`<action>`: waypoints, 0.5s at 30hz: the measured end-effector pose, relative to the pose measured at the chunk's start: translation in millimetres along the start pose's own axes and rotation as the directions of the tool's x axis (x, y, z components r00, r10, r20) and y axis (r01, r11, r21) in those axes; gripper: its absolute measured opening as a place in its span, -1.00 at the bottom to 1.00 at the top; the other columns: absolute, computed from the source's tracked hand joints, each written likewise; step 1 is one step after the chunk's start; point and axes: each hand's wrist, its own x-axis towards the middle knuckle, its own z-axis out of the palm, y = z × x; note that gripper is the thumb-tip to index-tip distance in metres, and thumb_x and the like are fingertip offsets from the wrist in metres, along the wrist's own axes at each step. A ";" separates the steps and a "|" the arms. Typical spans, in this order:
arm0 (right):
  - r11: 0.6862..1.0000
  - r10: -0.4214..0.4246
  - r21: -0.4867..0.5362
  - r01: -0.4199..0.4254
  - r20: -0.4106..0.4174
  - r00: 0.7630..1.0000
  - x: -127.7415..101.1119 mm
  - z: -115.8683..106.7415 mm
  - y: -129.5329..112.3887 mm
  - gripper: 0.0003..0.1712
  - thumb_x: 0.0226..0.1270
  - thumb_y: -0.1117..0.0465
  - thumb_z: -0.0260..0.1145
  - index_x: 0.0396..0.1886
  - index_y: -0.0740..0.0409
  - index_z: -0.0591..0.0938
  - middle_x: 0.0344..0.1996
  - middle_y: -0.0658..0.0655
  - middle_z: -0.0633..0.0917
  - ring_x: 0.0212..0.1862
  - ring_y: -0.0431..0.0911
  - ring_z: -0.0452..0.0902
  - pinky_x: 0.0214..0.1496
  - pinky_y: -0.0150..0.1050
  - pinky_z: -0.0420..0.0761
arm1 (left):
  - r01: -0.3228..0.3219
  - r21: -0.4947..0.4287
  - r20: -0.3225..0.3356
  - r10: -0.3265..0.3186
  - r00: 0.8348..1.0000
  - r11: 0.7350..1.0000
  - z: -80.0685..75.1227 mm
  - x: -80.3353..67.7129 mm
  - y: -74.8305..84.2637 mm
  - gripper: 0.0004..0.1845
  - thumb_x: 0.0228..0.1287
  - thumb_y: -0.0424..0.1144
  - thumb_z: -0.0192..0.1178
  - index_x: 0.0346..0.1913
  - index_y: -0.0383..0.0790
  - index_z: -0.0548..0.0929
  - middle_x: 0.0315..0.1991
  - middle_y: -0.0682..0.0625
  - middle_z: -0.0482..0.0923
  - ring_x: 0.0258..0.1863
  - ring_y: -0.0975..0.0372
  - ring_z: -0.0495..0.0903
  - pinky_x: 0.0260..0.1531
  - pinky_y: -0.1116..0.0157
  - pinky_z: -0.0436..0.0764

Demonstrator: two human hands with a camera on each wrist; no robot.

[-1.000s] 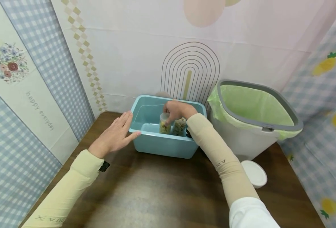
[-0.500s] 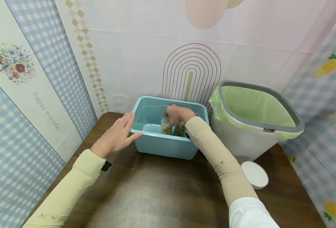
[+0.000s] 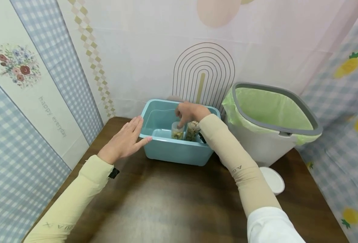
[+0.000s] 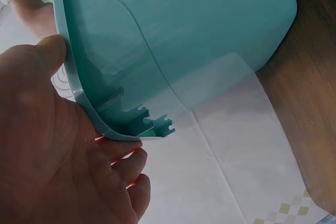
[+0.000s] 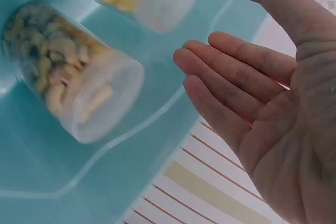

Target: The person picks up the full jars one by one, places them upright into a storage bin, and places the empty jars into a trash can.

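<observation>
A light blue plastic tub (image 3: 179, 152) stands on the table with two clear plastic jars inside, both upright with translucent lids. The left jar (image 3: 177, 131) holds yellow pieces. Curved, nut-like pieces in mixed pale and dark tones fill the right jar (image 5: 68, 72). My right hand (image 3: 189, 112) hovers just above the left jar, fingers loosely extended, and the right wrist view shows its palm holding nothing. With straight fingers my left hand (image 3: 121, 141) rests at the tub's left rim; the left wrist view has its thumb and fingers (image 4: 131, 169) touching the rim corner.
Right of the tub stands a white trash bin (image 3: 255, 148) with a grey rim and a green liner (image 3: 273, 104). A round white lidded container (image 3: 273, 181) sits before it on the brown wooden table (image 3: 167, 202). Patterned cloths (image 3: 136, 60) hang behind and at both sides.
The left jar was in my right hand and went down lower into the tub. Now the right hand has let go and lifted slightly off it. My left hand stays at the rim.
</observation>
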 end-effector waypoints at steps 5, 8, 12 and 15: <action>0.998 -0.004 -0.066 0.004 -0.001 1.000 -8.3 -22.6 0.3 -0.60 0.40 -0.03 0.50 -0.08 0.20 0.64 -0.64 -0.05 0.24 -0.54 -0.19 0.01 -0.31 -0.25 0.26 | 0.011 0.013 -0.004 -0.011 1.000 1.000 -4.0 9.8 3.0 -0.03 0.68 0.23 -0.09 0.69 -0.47 -0.16 0.73 -0.35 -0.23 0.74 -0.18 -0.18 0.70 -0.20 -0.10; 0.993 -0.021 -0.120 0.019 -0.013 1.000 -15.1 -29.4 -0.8 -0.60 0.39 -0.08 0.50 -0.11 0.13 0.62 -0.59 -0.03 0.24 -0.50 -0.18 -0.01 -0.29 -0.24 0.21 | 0.023 0.013 0.001 -0.023 1.000 1.000 -2.4 9.9 4.6 -0.03 0.68 0.22 -0.09 0.68 -0.48 -0.16 0.73 -0.36 -0.23 0.74 -0.19 -0.18 0.70 -0.21 -0.09; 0.990 -0.033 -0.134 0.029 -0.026 0.999 -31.6 -41.9 -2.9 -0.38 0.40 -0.09 0.48 0.24 0.25 0.63 -0.16 0.16 0.66 -0.23 -0.12 0.43 -0.01 -0.19 0.55 | 0.040 0.016 0.005 -0.040 0.999 0.999 0.1 11.0 7.0 -0.03 0.68 0.22 -0.09 0.68 -0.49 -0.15 0.73 -0.37 -0.22 0.74 -0.18 -0.18 0.70 -0.21 -0.09; 0.992 -0.012 -0.123 0.010 -0.018 1.000 -45.9 -55.0 -4.0 -0.26 0.44 -0.09 0.44 0.42 0.28 0.54 0.30 0.27 0.64 0.24 0.05 0.59 0.37 -0.02 0.60 | 0.049 0.011 0.001 -0.049 0.999 0.999 0.8 13.3 9.7 -0.03 0.68 0.24 -0.10 0.68 -0.48 -0.15 0.73 -0.36 -0.22 0.74 -0.18 -0.18 0.70 -0.20 -0.11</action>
